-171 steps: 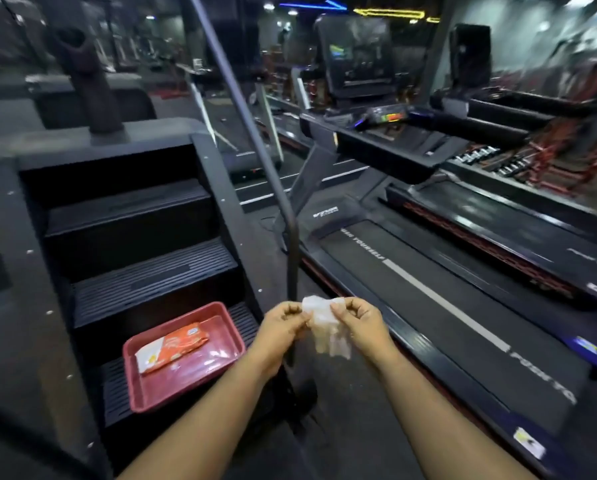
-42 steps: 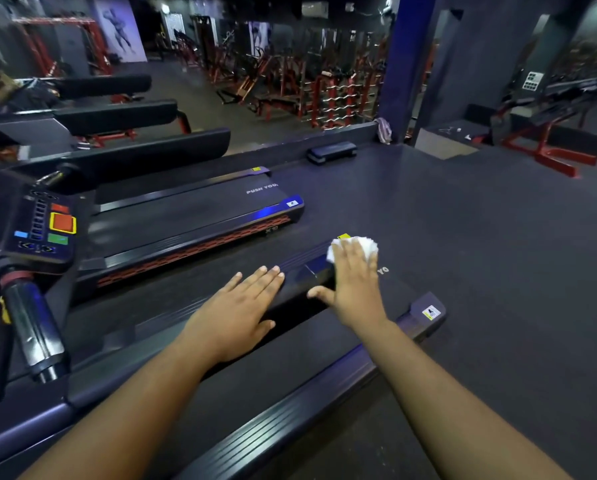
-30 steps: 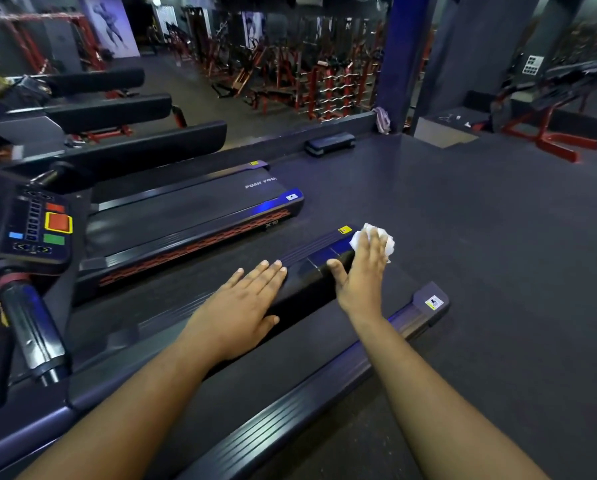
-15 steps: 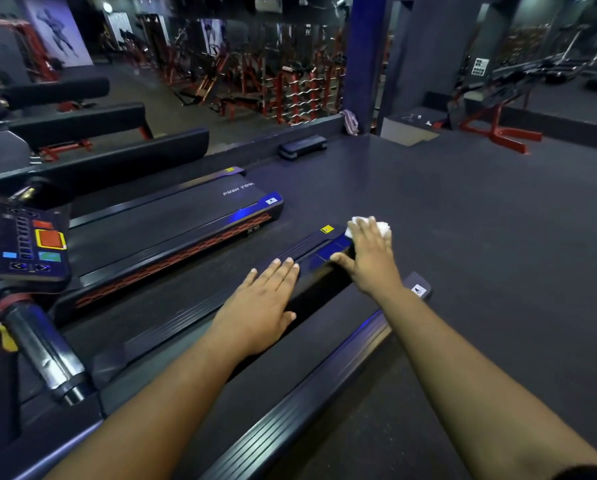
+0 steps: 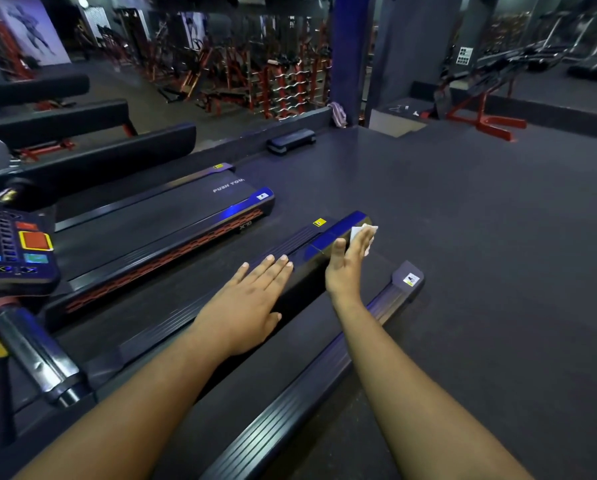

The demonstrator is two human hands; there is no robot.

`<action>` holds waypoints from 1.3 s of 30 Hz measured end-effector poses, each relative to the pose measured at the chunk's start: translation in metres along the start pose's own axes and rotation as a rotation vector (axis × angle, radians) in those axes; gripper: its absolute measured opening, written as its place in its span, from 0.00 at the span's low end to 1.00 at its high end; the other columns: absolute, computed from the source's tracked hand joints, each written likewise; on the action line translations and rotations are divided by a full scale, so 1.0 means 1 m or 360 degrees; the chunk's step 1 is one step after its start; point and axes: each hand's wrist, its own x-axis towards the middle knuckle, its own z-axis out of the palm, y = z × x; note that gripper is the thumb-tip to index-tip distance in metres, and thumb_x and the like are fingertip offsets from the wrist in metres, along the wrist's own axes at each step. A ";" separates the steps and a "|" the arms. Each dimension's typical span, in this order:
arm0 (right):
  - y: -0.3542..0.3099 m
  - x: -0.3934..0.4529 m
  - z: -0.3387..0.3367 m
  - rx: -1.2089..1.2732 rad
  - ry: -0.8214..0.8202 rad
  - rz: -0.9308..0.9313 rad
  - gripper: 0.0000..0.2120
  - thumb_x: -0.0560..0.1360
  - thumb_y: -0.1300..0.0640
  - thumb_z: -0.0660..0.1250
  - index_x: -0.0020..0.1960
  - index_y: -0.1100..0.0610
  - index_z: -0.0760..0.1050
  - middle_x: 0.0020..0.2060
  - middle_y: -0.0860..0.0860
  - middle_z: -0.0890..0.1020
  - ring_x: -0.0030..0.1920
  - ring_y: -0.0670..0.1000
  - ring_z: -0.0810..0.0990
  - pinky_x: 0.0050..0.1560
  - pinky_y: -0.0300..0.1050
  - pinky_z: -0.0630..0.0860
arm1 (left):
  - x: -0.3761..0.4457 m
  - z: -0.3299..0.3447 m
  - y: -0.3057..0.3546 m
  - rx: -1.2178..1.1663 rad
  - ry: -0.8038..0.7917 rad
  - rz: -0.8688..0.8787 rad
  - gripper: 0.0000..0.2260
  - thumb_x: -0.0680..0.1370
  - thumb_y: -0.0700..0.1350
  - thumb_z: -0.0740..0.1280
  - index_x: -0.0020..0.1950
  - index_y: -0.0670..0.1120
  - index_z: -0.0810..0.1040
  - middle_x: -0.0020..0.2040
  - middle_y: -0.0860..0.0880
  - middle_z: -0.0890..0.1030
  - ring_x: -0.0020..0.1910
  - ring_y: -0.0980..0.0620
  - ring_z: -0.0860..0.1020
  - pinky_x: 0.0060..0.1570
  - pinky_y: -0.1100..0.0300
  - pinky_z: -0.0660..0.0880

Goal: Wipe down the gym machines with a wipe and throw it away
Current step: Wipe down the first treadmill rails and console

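A white wipe (image 5: 368, 233) lies pressed against the rear end of the treadmill's left side rail (image 5: 310, 242), under the straight fingers of my right hand (image 5: 347, 265). The hand stands on edge, thumb up, and hides most of the wipe. My left hand (image 5: 252, 303) rests flat, palm down with fingers straight, on the same rail nearer to me. The treadmill belt (image 5: 290, 344) runs between this rail and the right rail (image 5: 324, 372).
A second treadmill (image 5: 172, 220) lies parallel on the left. A console with coloured buttons (image 5: 16, 251) and a handlebar grip (image 5: 33, 355) stand at the near left. Open dark floor (image 5: 480, 237) spreads to the right. Red weight racks (image 5: 272, 88) and a blue pillar (image 5: 345, 53) stand behind.
My right hand has slid the wipe further along the rail to its rear end and turned onto its edge. The left hand stays flat on the rail.
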 end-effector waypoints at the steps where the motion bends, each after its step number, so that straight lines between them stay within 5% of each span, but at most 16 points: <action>1: -0.002 -0.011 0.006 0.0054 -0.0032 0.0023 0.62 0.64 0.14 0.43 0.82 0.55 0.34 0.81 0.48 0.34 0.79 0.44 0.32 0.80 0.46 0.36 | 0.000 0.001 0.000 -0.0007 0.0006 0.0002 0.37 0.85 0.55 0.58 0.84 0.50 0.36 0.83 0.53 0.36 0.82 0.55 0.36 0.81 0.50 0.39; 5: 0.013 -0.097 0.031 0.0092 -0.0269 -0.0177 0.56 0.72 0.20 0.47 0.81 0.59 0.34 0.80 0.51 0.31 0.80 0.48 0.31 0.76 0.35 0.33 | 0.000 0.002 -0.001 -0.0010 0.0029 -0.0011 0.38 0.84 0.55 0.59 0.84 0.50 0.37 0.83 0.54 0.36 0.82 0.55 0.36 0.81 0.50 0.39; 8: 0.024 -0.088 0.028 0.0151 -0.0235 -0.0056 0.59 0.69 0.18 0.47 0.81 0.58 0.33 0.80 0.50 0.32 0.78 0.40 0.31 0.76 0.31 0.35 | 0.001 0.002 0.000 -0.0010 0.0025 -0.0018 0.38 0.84 0.55 0.59 0.84 0.50 0.37 0.83 0.54 0.36 0.82 0.55 0.36 0.82 0.49 0.41; 13: 0.009 -0.007 0.006 0.0057 0.0041 0.0171 0.65 0.63 0.13 0.43 0.82 0.58 0.35 0.81 0.51 0.35 0.79 0.43 0.33 0.81 0.50 0.37 | -0.001 0.000 0.001 -0.0020 0.0013 -0.0029 0.38 0.84 0.55 0.59 0.84 0.51 0.37 0.83 0.55 0.37 0.82 0.56 0.37 0.82 0.49 0.43; 19: 0.026 -0.059 0.006 -0.0447 -0.0304 -0.0726 0.47 0.79 0.28 0.48 0.82 0.63 0.47 0.83 0.58 0.44 0.82 0.58 0.38 0.81 0.59 0.43 | -0.002 0.003 0.001 -0.0014 0.0054 -0.0053 0.38 0.84 0.56 0.59 0.84 0.50 0.37 0.84 0.53 0.38 0.82 0.56 0.37 0.82 0.51 0.41; 23: 0.016 -0.008 -0.026 -0.1033 -0.0306 -0.0771 0.48 0.73 0.21 0.43 0.80 0.52 0.63 0.81 0.50 0.60 0.82 0.52 0.51 0.78 0.69 0.44 | -0.008 0.002 0.002 0.0017 0.0080 -0.0097 0.38 0.84 0.58 0.58 0.84 0.49 0.38 0.84 0.51 0.40 0.83 0.54 0.40 0.82 0.51 0.42; 27: -0.011 0.026 -0.038 -0.1326 -0.0446 -0.0600 0.58 0.65 0.16 0.35 0.80 0.53 0.62 0.80 0.50 0.61 0.81 0.51 0.51 0.77 0.70 0.41 | -0.028 0.001 -0.001 0.0063 0.0047 -0.0133 0.39 0.84 0.60 0.58 0.84 0.50 0.36 0.84 0.51 0.39 0.83 0.53 0.40 0.82 0.47 0.45; 32: -0.022 -0.068 -0.009 -0.1191 -0.0841 -0.1096 0.58 0.66 0.17 0.47 0.80 0.57 0.61 0.80 0.54 0.62 0.82 0.54 0.53 0.78 0.63 0.42 | -0.071 0.004 -0.015 0.0026 0.0043 -0.0187 0.41 0.83 0.64 0.58 0.83 0.51 0.35 0.84 0.52 0.37 0.82 0.54 0.38 0.82 0.49 0.42; 35: -0.022 -0.086 -0.004 -0.1291 -0.0903 -0.1316 0.56 0.66 0.17 0.48 0.80 0.57 0.62 0.79 0.54 0.64 0.81 0.53 0.57 0.79 0.67 0.47 | -0.100 0.005 -0.028 -0.0021 0.0016 -0.0198 0.43 0.82 0.66 0.58 0.83 0.51 0.34 0.84 0.52 0.36 0.82 0.55 0.38 0.81 0.50 0.41; 39: -0.037 -0.036 -0.020 -0.1536 -0.0600 -0.0860 0.55 0.67 0.17 0.40 0.79 0.53 0.63 0.79 0.51 0.64 0.80 0.50 0.57 0.77 0.69 0.45 | -0.135 0.008 -0.043 -0.0038 -0.0006 -0.0213 0.43 0.81 0.69 0.56 0.82 0.52 0.32 0.83 0.53 0.35 0.82 0.55 0.37 0.82 0.50 0.42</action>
